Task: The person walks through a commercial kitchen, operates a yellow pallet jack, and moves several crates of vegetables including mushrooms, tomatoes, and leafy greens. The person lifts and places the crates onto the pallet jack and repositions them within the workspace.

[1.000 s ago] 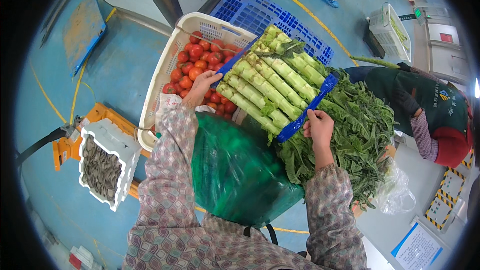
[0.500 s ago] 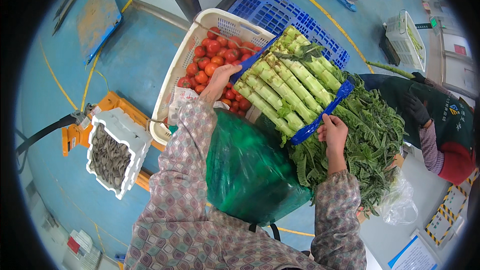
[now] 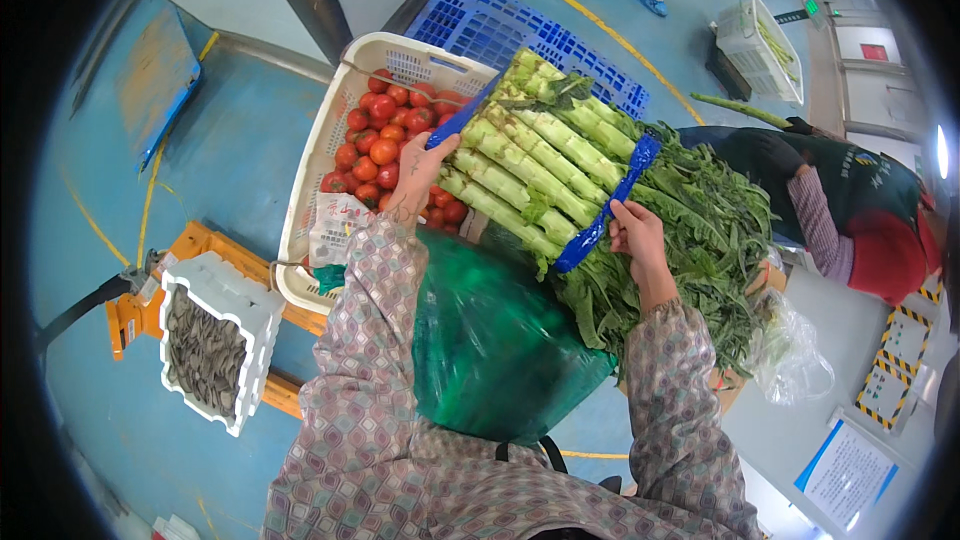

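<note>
A bundle of celtuce stems (image 3: 535, 180) lies slanted in front of me, its dark green leaves (image 3: 715, 240) spreading to the right. Two blue bands wrap the bundle: the left band (image 3: 466, 120) at the stems' cut ends, and the right band (image 3: 613, 202) near the leaves. My left hand (image 3: 418, 168) is closed on the left band, just above the tomatoes. At the right band, my right hand (image 3: 642, 240) pinches its edge between thumb and fingers. Under the stems, a green plastic bag (image 3: 490, 330) bulges in front of my body; its contents are unclear.
A white crate (image 3: 305, 170) of red tomatoes (image 3: 383, 150) stands at left, beside a blue plastic pallet (image 3: 480, 25). A white foam box (image 3: 255, 325) of grey shellfish or shrimp sits by an orange frame (image 3: 205, 240). A gloved co-worker (image 3: 830, 185) stands at right, near a clear bag (image 3: 793, 355).
The whole view has shifted, so the surroundings sit further left. Both hands stay on the blue bands, and the bundle keeps nearly the same tilt.
</note>
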`<state>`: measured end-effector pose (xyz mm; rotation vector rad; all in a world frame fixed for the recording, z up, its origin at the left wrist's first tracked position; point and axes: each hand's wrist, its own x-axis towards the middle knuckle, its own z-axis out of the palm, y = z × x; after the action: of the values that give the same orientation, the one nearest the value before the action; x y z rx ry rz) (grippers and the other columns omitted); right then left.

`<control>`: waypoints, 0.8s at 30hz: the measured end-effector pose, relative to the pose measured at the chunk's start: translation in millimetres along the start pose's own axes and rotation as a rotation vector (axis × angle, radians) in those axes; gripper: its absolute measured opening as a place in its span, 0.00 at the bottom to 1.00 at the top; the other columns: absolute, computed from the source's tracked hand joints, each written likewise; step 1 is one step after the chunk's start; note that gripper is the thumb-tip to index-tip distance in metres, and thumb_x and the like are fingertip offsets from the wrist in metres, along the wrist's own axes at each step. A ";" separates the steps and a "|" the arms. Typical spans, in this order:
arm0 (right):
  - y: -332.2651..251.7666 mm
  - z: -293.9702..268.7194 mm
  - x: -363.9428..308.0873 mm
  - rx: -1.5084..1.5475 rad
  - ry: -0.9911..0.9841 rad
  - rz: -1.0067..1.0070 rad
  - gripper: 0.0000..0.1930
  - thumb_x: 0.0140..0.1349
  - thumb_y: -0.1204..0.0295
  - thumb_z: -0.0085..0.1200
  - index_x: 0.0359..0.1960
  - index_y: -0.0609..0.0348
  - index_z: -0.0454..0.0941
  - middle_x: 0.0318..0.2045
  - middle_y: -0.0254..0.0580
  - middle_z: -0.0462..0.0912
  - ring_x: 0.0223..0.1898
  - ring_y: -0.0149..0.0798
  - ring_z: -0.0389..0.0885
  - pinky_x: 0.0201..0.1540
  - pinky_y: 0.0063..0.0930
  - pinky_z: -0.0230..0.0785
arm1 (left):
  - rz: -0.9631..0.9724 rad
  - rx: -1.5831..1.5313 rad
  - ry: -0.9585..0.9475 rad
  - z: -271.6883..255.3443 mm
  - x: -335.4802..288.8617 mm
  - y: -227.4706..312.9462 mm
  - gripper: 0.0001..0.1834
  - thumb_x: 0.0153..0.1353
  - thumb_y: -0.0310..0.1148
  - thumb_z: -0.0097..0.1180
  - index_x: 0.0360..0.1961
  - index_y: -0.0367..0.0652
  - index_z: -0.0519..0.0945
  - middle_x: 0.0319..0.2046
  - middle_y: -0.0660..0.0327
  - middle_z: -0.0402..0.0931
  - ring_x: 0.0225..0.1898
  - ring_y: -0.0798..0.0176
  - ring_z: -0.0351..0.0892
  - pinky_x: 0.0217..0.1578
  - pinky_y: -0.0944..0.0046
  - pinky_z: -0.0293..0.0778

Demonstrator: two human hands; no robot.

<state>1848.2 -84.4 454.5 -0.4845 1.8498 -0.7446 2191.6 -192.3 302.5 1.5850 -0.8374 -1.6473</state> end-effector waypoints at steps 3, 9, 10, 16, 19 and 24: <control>0.5 -4.2 11.3 -0.013 0.047 0.052 0.11 0.71 0.62 0.64 0.42 0.56 0.84 0.20 0.27 0.78 0.15 0.24 0.73 0.20 0.21 0.67 | 0.086 -0.026 0.010 0.2 -7.0 6.8 0.16 0.65 0.38 0.71 0.46 0.37 0.84 0.36 0.68 0.83 0.37 0.72 0.77 0.42 0.68 0.72; 6.7 -16.5 18.4 0.035 -0.092 -0.052 0.10 0.72 0.63 0.63 0.34 0.53 0.80 0.19 0.26 0.77 0.15 0.24 0.71 0.21 0.23 0.69 | 0.130 0.041 0.072 -1.8 -58.5 22.8 0.14 0.60 0.30 0.70 0.44 0.36 0.83 0.34 0.67 0.81 0.34 0.71 0.76 0.39 0.67 0.72; 8.2 -17.4 16.0 0.023 -0.073 -0.037 0.11 0.72 0.64 0.63 0.32 0.53 0.80 0.18 0.27 0.77 0.15 0.24 0.71 0.21 0.23 0.69 | 0.128 0.037 0.109 -2.2 -69.7 25.5 0.13 0.60 0.30 0.70 0.43 0.36 0.83 0.34 0.67 0.81 0.34 0.71 0.76 0.39 0.67 0.72; 9.3 -22.1 9.3 0.043 -0.139 -0.127 0.12 0.71 0.64 0.64 0.31 0.56 0.81 0.18 0.27 0.75 0.14 0.24 0.70 0.20 0.25 0.70 | 0.172 0.010 0.088 4.1 -113.4 50.4 0.10 0.60 0.29 0.68 0.39 0.38 0.82 0.32 0.68 0.80 0.32 0.72 0.74 0.36 0.68 0.71; 9.6 -41.7 15.5 0.068 -0.204 -0.136 0.11 0.70 0.65 0.65 0.34 0.59 0.83 0.18 0.27 0.76 0.15 0.24 0.71 0.20 0.25 0.70 | 0.173 0.053 0.204 15.3 -141.4 61.4 0.10 0.59 0.29 0.68 0.40 0.37 0.82 0.33 0.67 0.81 0.33 0.71 0.76 0.38 0.66 0.72; 23.2 -92.6 16.9 -0.033 -0.224 -0.168 0.12 0.68 0.65 0.66 0.37 0.64 0.86 0.20 0.29 0.79 0.17 0.25 0.73 0.22 0.26 0.68 | 0.187 0.061 0.315 73.6 -215.7 55.8 0.09 0.58 0.28 0.68 0.37 0.38 0.82 0.31 0.68 0.78 0.31 0.73 0.73 0.35 0.68 0.69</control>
<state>1756.4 -53.3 452.2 -0.7221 1.6282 -0.7404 2123.7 -44.3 471.4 1.6958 -0.8452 -1.2129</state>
